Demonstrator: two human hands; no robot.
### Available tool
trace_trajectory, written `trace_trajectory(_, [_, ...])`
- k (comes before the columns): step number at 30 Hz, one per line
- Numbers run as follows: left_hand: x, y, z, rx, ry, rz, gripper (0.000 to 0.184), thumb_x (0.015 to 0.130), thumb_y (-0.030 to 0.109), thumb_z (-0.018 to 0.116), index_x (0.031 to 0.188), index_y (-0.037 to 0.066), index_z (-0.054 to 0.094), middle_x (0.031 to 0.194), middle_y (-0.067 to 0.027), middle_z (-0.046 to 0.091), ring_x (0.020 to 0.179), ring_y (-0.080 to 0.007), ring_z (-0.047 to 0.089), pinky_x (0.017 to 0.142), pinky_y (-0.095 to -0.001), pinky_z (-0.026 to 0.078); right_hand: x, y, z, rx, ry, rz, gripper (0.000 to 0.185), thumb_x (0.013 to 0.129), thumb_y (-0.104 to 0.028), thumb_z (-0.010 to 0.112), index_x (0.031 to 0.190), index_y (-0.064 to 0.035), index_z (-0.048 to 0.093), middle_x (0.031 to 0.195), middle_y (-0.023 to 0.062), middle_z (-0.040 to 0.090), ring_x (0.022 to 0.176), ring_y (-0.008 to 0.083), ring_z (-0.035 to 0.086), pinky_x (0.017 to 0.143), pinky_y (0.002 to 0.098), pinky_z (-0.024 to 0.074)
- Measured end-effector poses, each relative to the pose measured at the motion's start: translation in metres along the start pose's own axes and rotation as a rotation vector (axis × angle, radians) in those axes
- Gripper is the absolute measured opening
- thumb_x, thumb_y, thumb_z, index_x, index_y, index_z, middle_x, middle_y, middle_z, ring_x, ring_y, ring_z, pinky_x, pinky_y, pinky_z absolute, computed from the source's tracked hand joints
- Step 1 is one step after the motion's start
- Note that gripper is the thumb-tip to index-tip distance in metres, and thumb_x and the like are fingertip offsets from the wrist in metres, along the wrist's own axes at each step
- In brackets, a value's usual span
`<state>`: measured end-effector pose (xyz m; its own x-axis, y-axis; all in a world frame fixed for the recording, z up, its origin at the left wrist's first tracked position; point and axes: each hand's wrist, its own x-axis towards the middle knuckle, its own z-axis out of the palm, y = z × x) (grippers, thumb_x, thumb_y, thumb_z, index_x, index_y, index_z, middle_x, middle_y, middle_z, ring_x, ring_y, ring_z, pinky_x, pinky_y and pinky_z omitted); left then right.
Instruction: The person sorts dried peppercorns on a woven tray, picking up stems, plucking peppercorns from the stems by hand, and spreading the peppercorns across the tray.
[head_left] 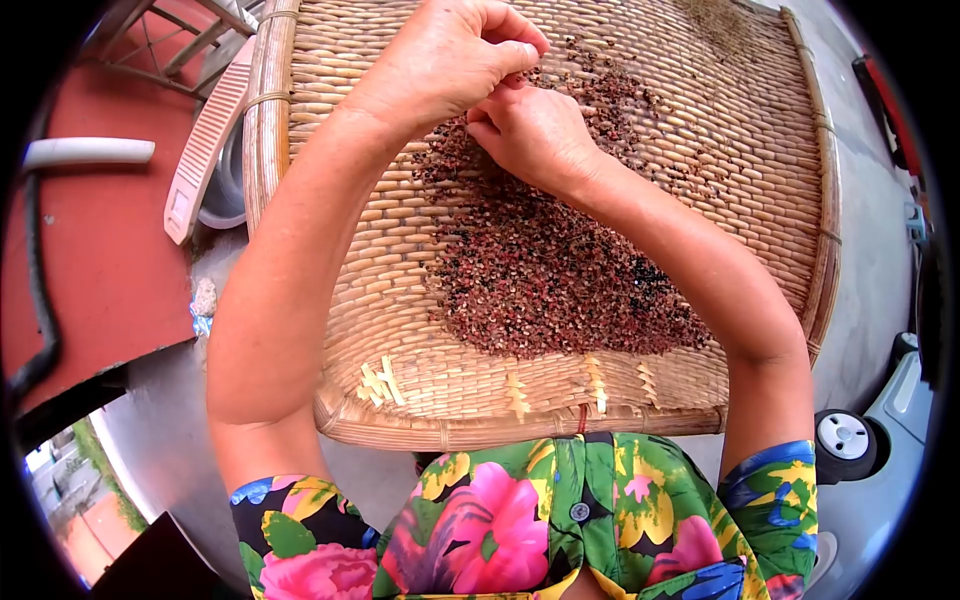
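A woven wicker tray [380,230] with a thick bound rim lies in front of me. Spread over its middle is a heap of small reddish-brown husks and black seeds [560,280], which look like Sichuan peppercorns. Above the far part of the heap, my left hand [450,55] is closed, thumb and fingers pinched together. My right hand [535,135] is just below and to its right, also closed, its fingertips meeting the left hand's. Whatever the fingertips hold is too small or hidden to make out.
Brownish fine bits [720,25] lie at the tray's far right. To the left are a pale ridged plastic board [210,140], a metal basin [228,185] and a white pipe [90,152]. A grey-blue toy car [900,420] stands at the right.
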<state>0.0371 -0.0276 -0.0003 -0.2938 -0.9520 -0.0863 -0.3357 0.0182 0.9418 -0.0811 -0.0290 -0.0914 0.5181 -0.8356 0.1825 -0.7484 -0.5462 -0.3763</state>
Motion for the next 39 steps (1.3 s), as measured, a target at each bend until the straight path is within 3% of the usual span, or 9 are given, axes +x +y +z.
trace_trajectory(2, [0.003, 0.000, -0.002, 0.024, 0.015, -0.001, 0.012, 0.078, 0.005, 0.056, 0.087, 0.000, 0.060, 0.068, -0.0034, 0.059, 0.062, -0.0075, 0.054, 0.055, -0.0208, 0.045, 0.001, 0.018, 0.004, 0.111, -0.009, 0.001, 0.014, 0.076, -0.018, 0.052, 0.076, -0.0065, 0.059, 0.072, 0.0122, 0.060, 0.067, 0.0293, 0.059, 0.062, 0.0409, 0.0474])
trace_trajectory(4, [0.011, -0.012, -0.001, -0.100, 0.030, -0.066, 0.012, 0.077, 0.007, 0.054, 0.085, 0.001, 0.061, 0.070, -0.0086, 0.062, 0.064, -0.0156, 0.058, 0.058, -0.0278, 0.047, -0.006, 0.021, -0.018, 0.311, -0.056, 0.113, 0.017, 0.075, -0.020, 0.053, 0.073, -0.0043, 0.058, 0.069, 0.0130, 0.060, 0.065, 0.0297, 0.059, 0.060, 0.0403, 0.0463])
trace_trajectory(5, [0.005, -0.020, 0.002, -0.241, -0.001, 0.035, 0.019, 0.084, 0.019, 0.056, 0.088, 0.000, 0.058, 0.074, -0.0032, 0.057, 0.063, -0.0072, 0.056, 0.057, -0.0191, 0.048, -0.009, 0.028, -0.022, 0.358, -0.065, 0.124, 0.020, 0.076, -0.021, 0.055, 0.074, -0.0020, 0.058, 0.064, 0.0129, 0.059, 0.060, 0.0254, 0.058, 0.058, 0.0373, 0.0454])
trace_trajectory(6, [0.004, -0.021, 0.002, -0.240, -0.005, 0.050, 0.019, 0.084, 0.019, 0.056, 0.088, 0.000, 0.058, 0.074, -0.0032, 0.057, 0.063, -0.0072, 0.056, 0.057, -0.0191, 0.048, -0.012, 0.026, -0.037, 0.431, -0.124, 0.187, 0.023, 0.079, -0.023, 0.055, 0.076, -0.0008, 0.058, 0.060, 0.0088, 0.057, 0.056, 0.0171, 0.055, 0.055, 0.0331, 0.0443])
trace_trajectory(8, [0.007, -0.018, 0.000, -0.383, -0.074, -0.059, 0.024, 0.082, 0.010, 0.056, 0.103, -0.002, 0.053, 0.082, -0.0064, 0.058, 0.067, -0.0102, 0.058, 0.062, -0.0210, 0.052, -0.018, 0.029, -0.052, 0.604, -0.090, 0.276, 0.028, 0.083, -0.028, 0.054, 0.076, -0.0007, 0.058, 0.057, 0.0030, 0.053, 0.055, 0.0106, 0.051, 0.052, 0.0298, 0.0424])
trace_trajectory(10, [0.005, -0.014, 0.003, -0.397, -0.080, -0.054, 0.024, 0.082, 0.010, 0.056, 0.103, -0.002, 0.053, 0.081, -0.0058, 0.058, 0.068, -0.0105, 0.059, 0.060, -0.0204, 0.051, -0.023, 0.026, -0.067, 0.856, 0.006, 0.299, 0.035, 0.085, -0.036, 0.052, 0.083, -0.0015, 0.058, 0.063, -0.0018, 0.053, 0.054, 0.0045, 0.047, 0.047, 0.0205, 0.0407])
trace_trajectory(17, [0.006, -0.017, 0.015, -0.465, 0.002, -0.024, 0.022, 0.081, 0.010, 0.058, 0.099, -0.002, 0.053, 0.084, -0.0064, 0.057, 0.071, -0.0114, 0.059, 0.060, -0.0212, 0.053, -0.025, 0.025, -0.073, 0.774, 0.211, -0.012, 0.025, 0.077, -0.022, 0.066, 0.087, -0.0005, 0.058, 0.070, 0.0015, 0.059, 0.061, 0.0055, 0.053, 0.053, 0.0179, 0.0451])
trace_trajectory(27, [0.005, -0.014, 0.018, -0.437, -0.012, -0.038, 0.023, 0.081, 0.008, 0.057, 0.101, -0.003, 0.051, 0.083, -0.0079, 0.058, 0.071, -0.0124, 0.059, 0.061, -0.0217, 0.053, -0.029, 0.028, -0.084, 1.085, 0.026, 0.306, 0.022, 0.082, -0.021, 0.060, 0.089, -0.0011, 0.059, 0.071, 0.0022, 0.060, 0.062, 0.0048, 0.055, 0.055, 0.0186, 0.0489])
trace_trajectory(39, [0.006, -0.018, 0.018, -0.731, -0.116, -0.148, 0.019, 0.084, 0.009, 0.052, 0.099, -0.003, 0.052, 0.085, -0.0105, 0.059, 0.072, -0.0163, 0.061, 0.067, -0.0278, 0.055, -0.028, 0.035, -0.084, 0.954, 0.204, 0.080, 0.016, 0.079, -0.017, 0.063, 0.083, -0.0020, 0.063, 0.067, -0.0002, 0.059, 0.059, 0.0030, 0.052, 0.050, 0.0171, 0.0432])
